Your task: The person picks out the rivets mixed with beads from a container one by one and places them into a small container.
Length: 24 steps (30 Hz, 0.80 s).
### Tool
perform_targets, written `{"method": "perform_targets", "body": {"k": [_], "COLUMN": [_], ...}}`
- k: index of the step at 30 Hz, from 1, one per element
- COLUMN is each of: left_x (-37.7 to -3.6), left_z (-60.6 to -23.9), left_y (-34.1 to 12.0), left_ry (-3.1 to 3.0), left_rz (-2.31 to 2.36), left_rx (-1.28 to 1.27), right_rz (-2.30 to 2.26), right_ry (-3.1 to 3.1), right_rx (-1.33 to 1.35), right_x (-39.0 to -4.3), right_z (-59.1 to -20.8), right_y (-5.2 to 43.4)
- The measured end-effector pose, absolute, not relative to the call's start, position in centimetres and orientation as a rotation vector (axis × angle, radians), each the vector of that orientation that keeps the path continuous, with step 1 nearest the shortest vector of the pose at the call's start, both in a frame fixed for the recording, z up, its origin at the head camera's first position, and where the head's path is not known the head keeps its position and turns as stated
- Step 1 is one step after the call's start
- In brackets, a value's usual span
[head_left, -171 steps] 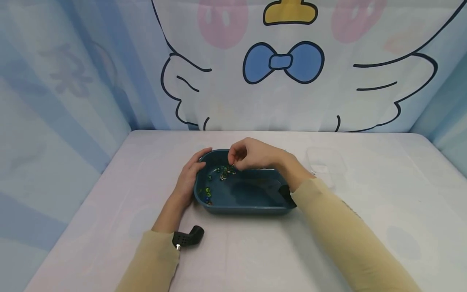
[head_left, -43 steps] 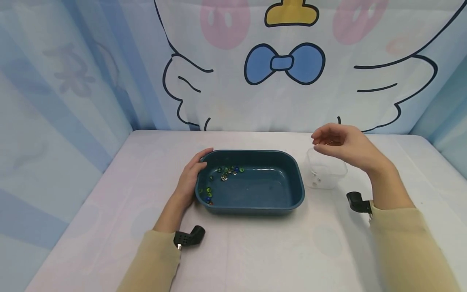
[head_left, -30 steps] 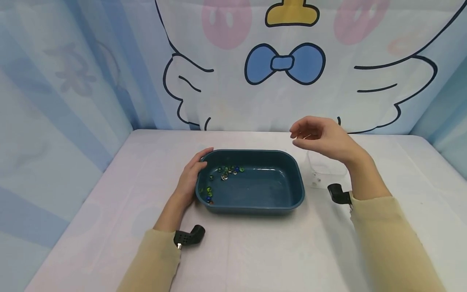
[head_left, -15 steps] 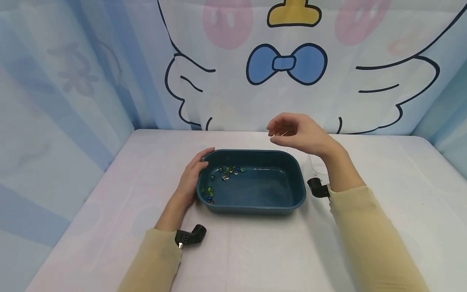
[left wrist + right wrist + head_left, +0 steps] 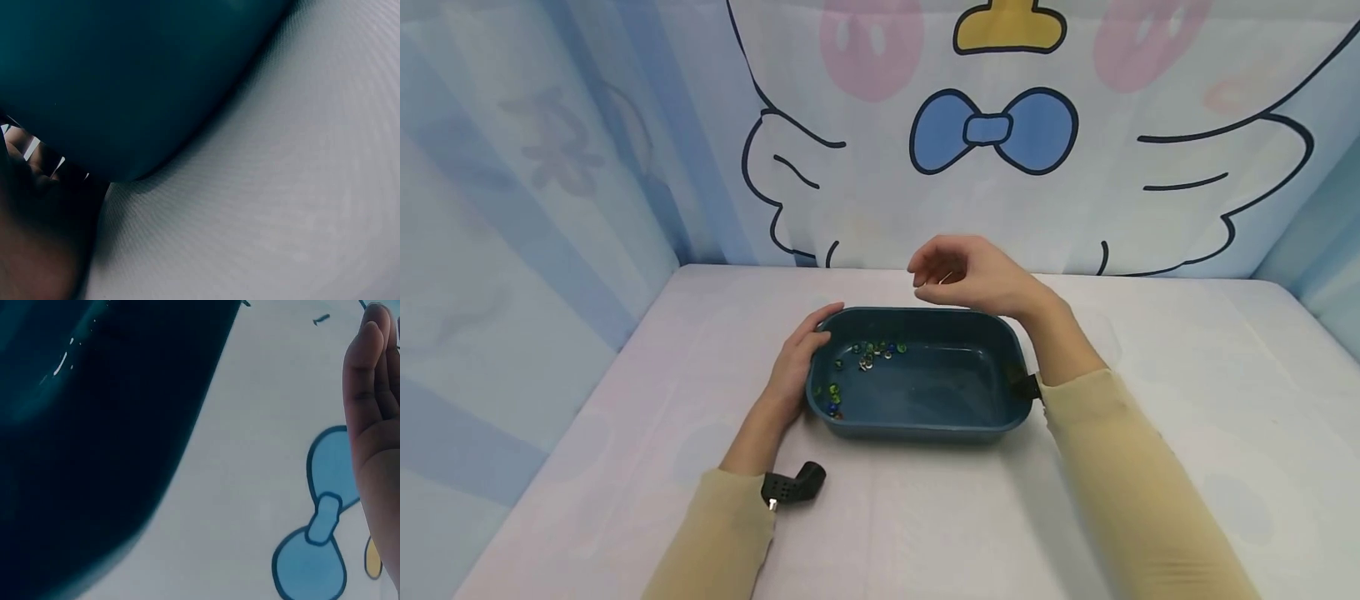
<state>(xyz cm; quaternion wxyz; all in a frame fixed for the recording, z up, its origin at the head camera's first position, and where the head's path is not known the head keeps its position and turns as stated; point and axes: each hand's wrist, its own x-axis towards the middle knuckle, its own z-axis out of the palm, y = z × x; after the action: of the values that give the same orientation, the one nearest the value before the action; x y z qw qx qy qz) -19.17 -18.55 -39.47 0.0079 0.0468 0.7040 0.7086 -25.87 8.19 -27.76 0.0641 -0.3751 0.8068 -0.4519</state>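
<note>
A dark blue-green rectangular basin sits on the table in the head view. Several small shiny glass beads lie at its left end, mostly green, some blue or clear. My left hand holds the basin's left end, thumb at the rim and fingers along the outer wall. In the left wrist view, fingers show beneath the basin wall. Above the far rim is my right hand, fingers bent loosely and thumb apart from them. No object shows between its fingers, which appear fairly straight in the right wrist view.
A clear plastic container stands right of the basin, mostly hidden behind the right forearm. The table has a pale cloth, with a printed curtain behind and on both sides. Each wrist wears a black camera.
My right hand has gone from the beads in the basin to above the clear container, then back left to over the basin's far rim. The left hand stays on the basin.
</note>
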Motion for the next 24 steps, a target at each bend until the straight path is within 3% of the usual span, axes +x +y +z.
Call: {"method": "perform_targets", "body": {"k": [24], "left_x": [-19.2], "left_z": [-39.3], "left_y": [-18.5], "left_ry": [2.21], "left_rz": [2.197], "left_rx": [0.135], "right_rz": [-1.257], "right_ry": [2.152], "right_rx": [-1.219], "right_x": [-26.8], "right_z": [-30.1], "right_y": [4.6]}}
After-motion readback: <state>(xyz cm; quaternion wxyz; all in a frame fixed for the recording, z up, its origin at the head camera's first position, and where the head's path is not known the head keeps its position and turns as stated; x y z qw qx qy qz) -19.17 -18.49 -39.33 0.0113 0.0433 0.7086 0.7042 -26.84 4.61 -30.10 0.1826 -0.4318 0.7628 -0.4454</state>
